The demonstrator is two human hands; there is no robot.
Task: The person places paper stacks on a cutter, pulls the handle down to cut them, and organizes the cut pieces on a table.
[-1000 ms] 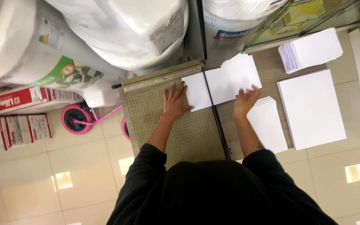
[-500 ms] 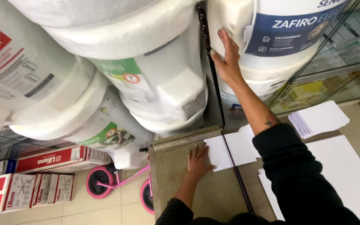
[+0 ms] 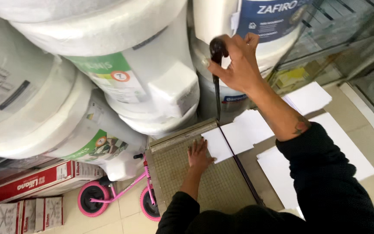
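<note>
Paper sheet (image 3: pixel 221 145) sits pinned on our guillotine cutter's gridded board (image 3: pixel 208 182) under the spread fingers of our left hand (image 3: pixel 199 157), while our right hand (image 3: pixel 234 60), a second ago flat beside it, now wraps the raised blade handle (image 3: pixel 217 48), so the cut looks ready.

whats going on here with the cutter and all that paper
A person stands over a guillotine paper cutter on the floor. The right hand grips the black handle of the raised blade arm, while the left hand presses flat on white sheets lying across the cutting edge. More white paper lies to the right.
</note>
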